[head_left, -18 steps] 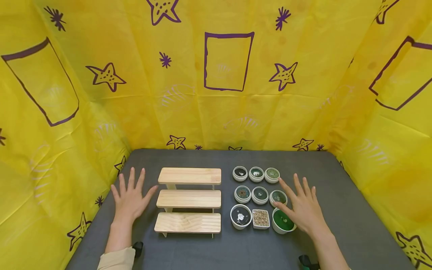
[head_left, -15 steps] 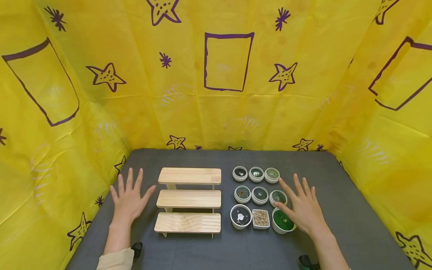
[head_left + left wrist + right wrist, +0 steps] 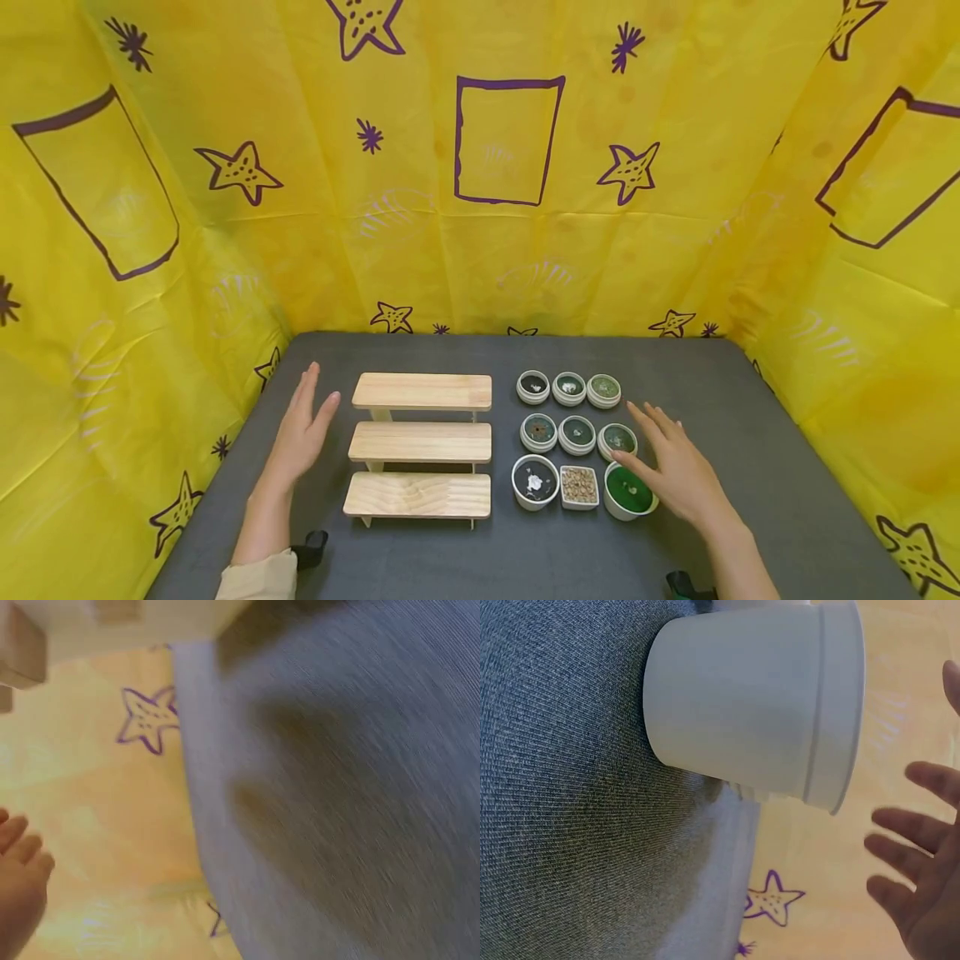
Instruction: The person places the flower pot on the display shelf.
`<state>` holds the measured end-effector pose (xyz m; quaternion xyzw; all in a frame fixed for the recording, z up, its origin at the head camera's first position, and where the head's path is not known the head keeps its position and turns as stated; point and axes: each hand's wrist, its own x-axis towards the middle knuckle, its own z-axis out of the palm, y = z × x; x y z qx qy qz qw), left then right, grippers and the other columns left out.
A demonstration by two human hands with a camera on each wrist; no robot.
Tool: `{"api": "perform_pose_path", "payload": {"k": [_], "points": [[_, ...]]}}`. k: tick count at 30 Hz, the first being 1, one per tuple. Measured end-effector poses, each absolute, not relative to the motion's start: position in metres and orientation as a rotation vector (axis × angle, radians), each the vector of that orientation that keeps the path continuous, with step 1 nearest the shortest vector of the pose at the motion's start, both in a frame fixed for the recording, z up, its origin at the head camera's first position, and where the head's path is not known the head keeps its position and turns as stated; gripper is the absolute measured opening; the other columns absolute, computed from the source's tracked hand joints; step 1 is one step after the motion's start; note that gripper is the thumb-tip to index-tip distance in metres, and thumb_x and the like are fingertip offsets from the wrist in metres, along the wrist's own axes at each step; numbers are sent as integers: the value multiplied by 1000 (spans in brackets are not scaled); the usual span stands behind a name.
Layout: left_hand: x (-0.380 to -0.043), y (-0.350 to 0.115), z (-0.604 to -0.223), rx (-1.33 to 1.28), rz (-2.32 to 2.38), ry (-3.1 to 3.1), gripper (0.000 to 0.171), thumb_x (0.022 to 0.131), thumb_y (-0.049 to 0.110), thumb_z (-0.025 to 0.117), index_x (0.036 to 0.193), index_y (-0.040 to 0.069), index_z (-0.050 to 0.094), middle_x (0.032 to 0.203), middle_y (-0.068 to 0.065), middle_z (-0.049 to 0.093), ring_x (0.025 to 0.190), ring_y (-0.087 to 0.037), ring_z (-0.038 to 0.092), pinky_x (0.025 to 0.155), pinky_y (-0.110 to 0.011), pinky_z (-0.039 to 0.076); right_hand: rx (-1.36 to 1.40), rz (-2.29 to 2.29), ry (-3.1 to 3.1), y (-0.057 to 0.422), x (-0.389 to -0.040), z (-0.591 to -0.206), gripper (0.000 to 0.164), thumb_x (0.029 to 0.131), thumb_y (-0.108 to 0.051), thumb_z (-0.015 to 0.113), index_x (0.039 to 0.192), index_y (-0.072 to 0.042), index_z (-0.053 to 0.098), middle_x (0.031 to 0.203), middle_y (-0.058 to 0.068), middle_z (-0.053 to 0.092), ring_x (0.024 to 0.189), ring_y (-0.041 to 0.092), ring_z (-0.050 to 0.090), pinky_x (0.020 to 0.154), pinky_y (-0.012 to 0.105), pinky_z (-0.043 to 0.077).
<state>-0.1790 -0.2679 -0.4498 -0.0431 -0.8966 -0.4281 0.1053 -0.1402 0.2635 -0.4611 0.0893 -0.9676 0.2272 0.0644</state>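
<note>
My left hand (image 3: 295, 442) hovers left of a three-tier wooden stand (image 3: 420, 442), holding nothing. Its fingers are straight and close together, thumb apart; in the left wrist view its fingertips (image 3: 26, 851) show at the left edge. On the other side, my right hand (image 3: 682, 471) is just right of the pots, fingers extended and holding nothing. Nearest to it is a white pot with a green top (image 3: 630, 487), which the right wrist view shows from the side as a white pot wall (image 3: 742, 697). A gap separates the fingers (image 3: 911, 829) from that pot there.
Several small round white pots with dark or green tops (image 3: 577, 433) stand in rows right of the stand. A larger pot with a dark top (image 3: 535, 483) and a square dish of beige grains (image 3: 580, 486) stand in front. Yellow cloth (image 3: 510, 250) surrounds the grey table (image 3: 517, 558).
My left hand has turned onto its side, its spread fingers now close together. The right hand has tilted and its fingers have drawn nearer each other. Stand and pots have stayed put.
</note>
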Motion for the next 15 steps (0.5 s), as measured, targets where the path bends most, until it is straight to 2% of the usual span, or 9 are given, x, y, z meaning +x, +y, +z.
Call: {"api": "perform_pose_path", "payload": {"k": [3, 6, 9, 12, 13, 15], "points": [[-180, -263, -444, -169, -1432, -2603, 66, 104, 33, 49, 159, 14, 19, 166, -18, 14, 153, -47, 10, 116, -73, 17, 256, 750, -2921, 265, -139, -461, 80, 90, -58, 62, 152, -14, 38, 157, 21, 37, 144, 49, 30, 112, 71, 26], [-183, -259, -443, -247, -1569, -2565, 59, 104, 30, 49, 157, 14, 28, 165, -16, 20, 152, -45, 13, 117, -69, 21, 231, 782, -2915, 267, -138, -462, 77, 90, -55, 64, 150, -12, 41, 155, 23, 38, 142, 51, 33, 106, 74, 31], [-186, -257, -445, -310, -1678, -2519, 54, 106, 28, 46, 155, 11, 32, 163, -14, 27, 152, -33, 24, 123, -37, 33, 237, 817, -2883, 269, -137, -467, 74, 89, -50, 67, 147, -9, 45, 152, 25, 42, 139, 49, 38, 105, 72, 35], [-188, -255, -448, -363, -1817, -2420, 51, 106, 24, 44, 153, 5, 35, 160, -6, 37, 145, -9, 37, 109, -8, 37, 260, 857, -2834, 273, -136, -473, 70, 88, -44, 72, 143, -7, 49, 146, 24, 50, 135, 46, 45, 105, 67, 38], [-189, -255, -449, -387, -1876, -2374, 51, 106, 22, 44, 152, 2, 35, 157, -1, 41, 141, -1, 40, 103, -2, 36, 268, 871, -2818, 273, -136, -475, 70, 87, -42, 73, 141, -6, 51, 144, 24, 52, 133, 46, 47, 105, 65, 39], [-190, -255, -452, -440, -1974, -2284, 51, 106, 17, 44, 150, -4, 34, 151, 11, 47, 134, 11, 43, 103, -1, 36, 275, 889, -2789, 275, -135, -479, 68, 85, -40, 76, 139, -5, 53, 140, 22, 56, 130, 44, 51, 103, 63, 41]]}}
